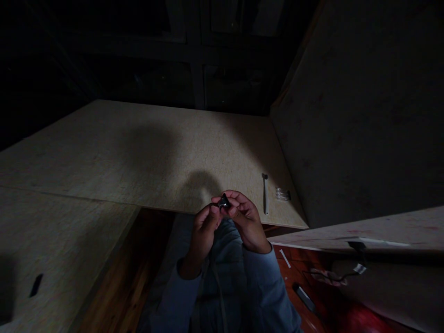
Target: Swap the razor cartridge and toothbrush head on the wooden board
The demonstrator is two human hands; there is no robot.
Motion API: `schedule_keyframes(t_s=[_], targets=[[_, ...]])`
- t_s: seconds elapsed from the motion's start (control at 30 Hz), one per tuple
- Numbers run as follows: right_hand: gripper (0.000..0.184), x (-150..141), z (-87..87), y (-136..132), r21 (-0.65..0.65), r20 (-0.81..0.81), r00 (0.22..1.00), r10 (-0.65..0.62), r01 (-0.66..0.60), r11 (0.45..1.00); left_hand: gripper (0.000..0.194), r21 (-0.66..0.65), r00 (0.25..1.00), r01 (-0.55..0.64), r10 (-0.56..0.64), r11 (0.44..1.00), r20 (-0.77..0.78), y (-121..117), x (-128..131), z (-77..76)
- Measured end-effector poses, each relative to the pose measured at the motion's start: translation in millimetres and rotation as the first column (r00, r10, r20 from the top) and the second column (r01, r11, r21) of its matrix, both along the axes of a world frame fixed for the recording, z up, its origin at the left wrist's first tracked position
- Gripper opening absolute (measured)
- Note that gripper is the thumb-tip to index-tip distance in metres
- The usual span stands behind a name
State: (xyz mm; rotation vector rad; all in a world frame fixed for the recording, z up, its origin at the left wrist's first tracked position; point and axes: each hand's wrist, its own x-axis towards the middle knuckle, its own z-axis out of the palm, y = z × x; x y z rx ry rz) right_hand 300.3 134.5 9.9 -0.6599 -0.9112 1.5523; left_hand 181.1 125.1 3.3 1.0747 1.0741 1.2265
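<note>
Just over the table's near edge, my left hand [204,231] and my right hand [249,224] are together in front of my body. Between their fingertips is a small shiny black piece [224,201], wider at its right end and thin at its left. My right fingers grip the wide end, while my left thumb and fingers pinch near the thin end. Its exact kind is too dark and small to make out. To the right of my hands, a light-handled toothbrush [266,196] with a dark head lies on the table, beside some small clear objects [283,194].
The pale L-shaped table [194,134] meets a dark wall panel [360,115] on the right. A small black item [36,285] lies on its left wing. A dark and silver object [304,297] and a white strip [285,258] are on the reddish floor. Lighting is dim.
</note>
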Motion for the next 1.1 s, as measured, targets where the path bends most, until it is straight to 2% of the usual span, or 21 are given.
schedule_keyframes(t_s=[0.23,0.43,0.67,0.9,1.1], targets=[[0.040,1,1.1,0,0.011,-0.013,1.000,0.005,-0.005,1.000,0.064,-0.005,1.000,0.021,-0.021,1.000,0.015,3,-1,-3.7],[0.039,4,0.9,1,0.006,0.028,0.999,-0.035,0.035,0.999,0.065,-0.025,0.999,0.001,-0.003,1.000,-0.048,4,2,-1.4],[0.041,5,-3.6,4,-0.017,0.039,0.997,-0.066,0.067,0.998,0.062,-0.073,0.999,0.039,-0.037,0.997,0.030,5,5,0.2],[0.042,17,-10.4,7,-0.056,0.005,0.988,-0.156,0.156,0.986,0.050,-0.079,0.984,0.167,-0.161,0.983,0.077,10,9,0.4],[0.039,30,-17.7,12,-0.143,-0.059,0.963,-0.264,0.254,0.957,0.048,-0.039,0.958,0.285,-0.286,0.958,-0.002,19,20,-4.7]])
